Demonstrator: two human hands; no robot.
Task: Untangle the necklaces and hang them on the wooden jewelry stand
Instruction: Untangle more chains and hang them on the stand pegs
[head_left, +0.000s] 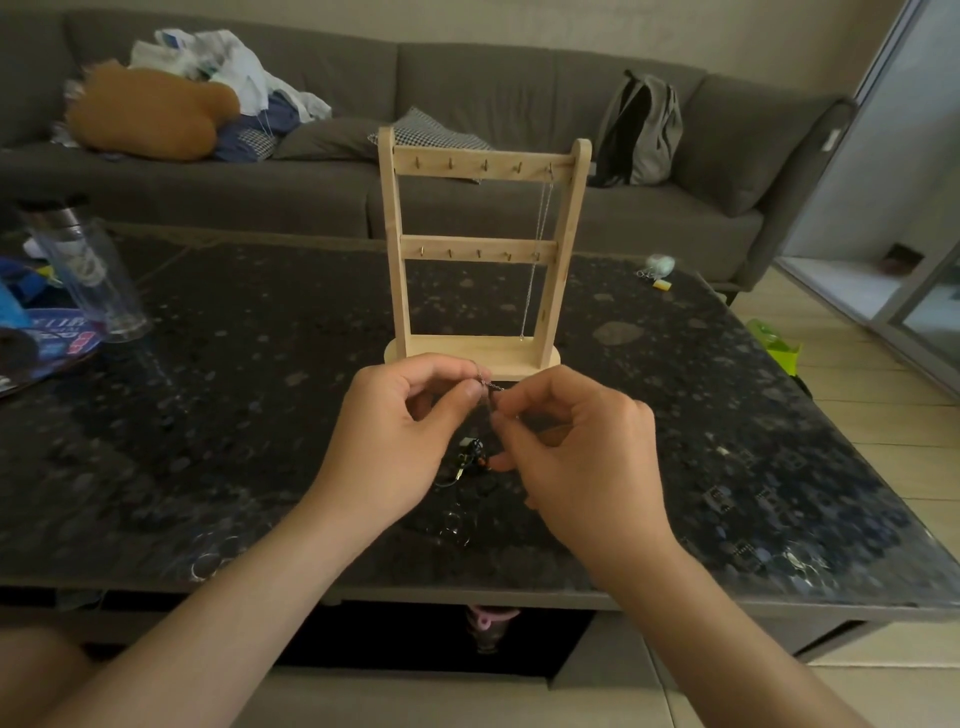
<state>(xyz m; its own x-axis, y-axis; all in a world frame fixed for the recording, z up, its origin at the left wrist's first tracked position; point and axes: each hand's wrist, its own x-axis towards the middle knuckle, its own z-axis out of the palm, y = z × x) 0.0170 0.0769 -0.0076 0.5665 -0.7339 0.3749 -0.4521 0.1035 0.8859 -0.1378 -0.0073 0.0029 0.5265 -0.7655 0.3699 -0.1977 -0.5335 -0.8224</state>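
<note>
1. Head view, writing: a blue printed packet (52, 338) lies at the 9 o'clock edge of the dark speckled table (260, 415); its white lettering is upside down and too blurred to read
2. Left hand (400, 436): the fingers are curled in, and thumb and forefinger pinch a thin chain (491, 387) at the fingertips, above the table
3. Right hand (576, 452): it is also curled, pinching the same thin chain just at 3 o'clock of the left fingertips, so the two hands almost touch
4. A small dark pendant (472, 454) with an orange spot shows in the gap between the hands, at 6 o'clock of the pinch
5. The wooden jewelry stand (478, 247) stands upright on the table at 12 o'clock of the hands, its base just beyond the knuckles
6. One hung necklace (534, 270) drops from the rightmost hook of the top bar, at the stand's 3 o'clock side, nearly to the base
7. A clear tumbler (85, 270) stands at 9 o'clock; a grey backpack (641, 135) leans on the sofa (519, 88) at 1 o'clock
</note>
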